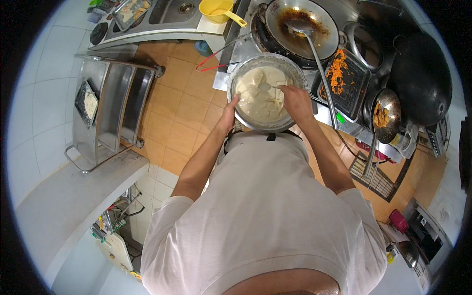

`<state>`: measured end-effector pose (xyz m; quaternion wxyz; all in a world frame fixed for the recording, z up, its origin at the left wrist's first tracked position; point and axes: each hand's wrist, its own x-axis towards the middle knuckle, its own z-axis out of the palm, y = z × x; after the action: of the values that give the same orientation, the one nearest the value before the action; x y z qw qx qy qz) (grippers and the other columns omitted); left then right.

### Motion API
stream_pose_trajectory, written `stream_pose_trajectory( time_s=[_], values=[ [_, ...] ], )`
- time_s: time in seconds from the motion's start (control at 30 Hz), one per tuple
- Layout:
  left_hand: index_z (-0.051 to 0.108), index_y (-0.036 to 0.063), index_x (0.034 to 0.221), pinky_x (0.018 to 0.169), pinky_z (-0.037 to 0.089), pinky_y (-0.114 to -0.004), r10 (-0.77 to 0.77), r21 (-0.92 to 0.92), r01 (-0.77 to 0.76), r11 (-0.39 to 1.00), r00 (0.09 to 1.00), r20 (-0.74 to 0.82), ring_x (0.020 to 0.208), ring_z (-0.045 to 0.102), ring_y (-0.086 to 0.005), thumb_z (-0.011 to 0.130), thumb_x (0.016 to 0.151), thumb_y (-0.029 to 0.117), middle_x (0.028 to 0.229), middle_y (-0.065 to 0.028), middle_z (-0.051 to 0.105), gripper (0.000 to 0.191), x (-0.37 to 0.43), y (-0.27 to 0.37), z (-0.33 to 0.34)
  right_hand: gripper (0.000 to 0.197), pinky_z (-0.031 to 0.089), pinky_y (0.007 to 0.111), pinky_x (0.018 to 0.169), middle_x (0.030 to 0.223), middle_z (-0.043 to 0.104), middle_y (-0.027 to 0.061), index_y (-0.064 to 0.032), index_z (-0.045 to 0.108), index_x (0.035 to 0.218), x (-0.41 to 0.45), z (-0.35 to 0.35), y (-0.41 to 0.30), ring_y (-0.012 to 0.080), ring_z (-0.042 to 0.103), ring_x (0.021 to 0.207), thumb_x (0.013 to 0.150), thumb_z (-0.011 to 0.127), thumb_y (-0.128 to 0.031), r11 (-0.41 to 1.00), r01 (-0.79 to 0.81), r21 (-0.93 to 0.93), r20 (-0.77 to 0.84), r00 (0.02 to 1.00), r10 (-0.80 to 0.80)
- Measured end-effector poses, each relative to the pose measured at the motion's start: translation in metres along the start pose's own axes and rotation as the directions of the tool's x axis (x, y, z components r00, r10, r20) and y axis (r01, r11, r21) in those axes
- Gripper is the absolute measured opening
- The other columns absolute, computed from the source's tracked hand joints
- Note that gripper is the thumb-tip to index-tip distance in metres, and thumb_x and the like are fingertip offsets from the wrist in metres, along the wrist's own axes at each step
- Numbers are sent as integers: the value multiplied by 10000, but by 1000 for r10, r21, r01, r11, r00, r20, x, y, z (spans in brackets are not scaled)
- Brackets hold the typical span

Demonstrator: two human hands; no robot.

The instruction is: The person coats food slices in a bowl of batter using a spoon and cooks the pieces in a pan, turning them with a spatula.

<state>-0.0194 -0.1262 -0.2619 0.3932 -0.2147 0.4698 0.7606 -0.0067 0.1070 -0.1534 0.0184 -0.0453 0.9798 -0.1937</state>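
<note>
A round metal bowl (266, 128) stands close in front of my waist, at the near edge of the stove counter. Inside it is a thick, pale batter (258, 107) with coated pieces showing at the surface. My left hand (229, 115) grips the bowl's left rim. With my right hand (297, 103) I hold a metal spoon (264, 87) by its handle, over the bowl's right side. The spoon's head lies in the batter, partly coated. Most of the handle is hidden by my fingers.
Behind the bowl sits a wok (324, 22) with brown oil and a long-handled turner (320, 66). To the right are a tray (356, 99) with shredded orange vegetable and a perforated skimmer (392, 127) holding fried pieces. A metal trolley (107, 107) stands left; a yellow dipper (217, 16) sits by the sink.
</note>
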Motion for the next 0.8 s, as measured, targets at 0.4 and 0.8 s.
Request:
stream_pose_trajectory(
  time_s=[0.4, 0.8],
  values=[
    [287, -14, 1390, 1051, 304, -340, 59, 11, -59, 998, 997, -43, 1257, 394, -249, 420, 928, 489, 1395, -158, 384, 696, 1, -5, 0, 128, 526, 344, 627, 853, 668, 138, -38, 641, 926, -93, 0, 30, 281, 656, 722, 801, 613, -33, 963, -250, 96, -239, 934, 267],
    [298, -24, 1383, 1068, 276, -352, 50, 30, -52, 998, 997, 50, 1280, 361, -258, 400, 939, 479, 1414, -160, 358, 679, -2, 3, 3, 220, 527, 365, 623, 934, 618, 90, -68, 628, 963, -127, 34, 1, 285, 634, 737, 756, 690, -106, 917, -282, 282, -204, 916, 344]
  ],
)
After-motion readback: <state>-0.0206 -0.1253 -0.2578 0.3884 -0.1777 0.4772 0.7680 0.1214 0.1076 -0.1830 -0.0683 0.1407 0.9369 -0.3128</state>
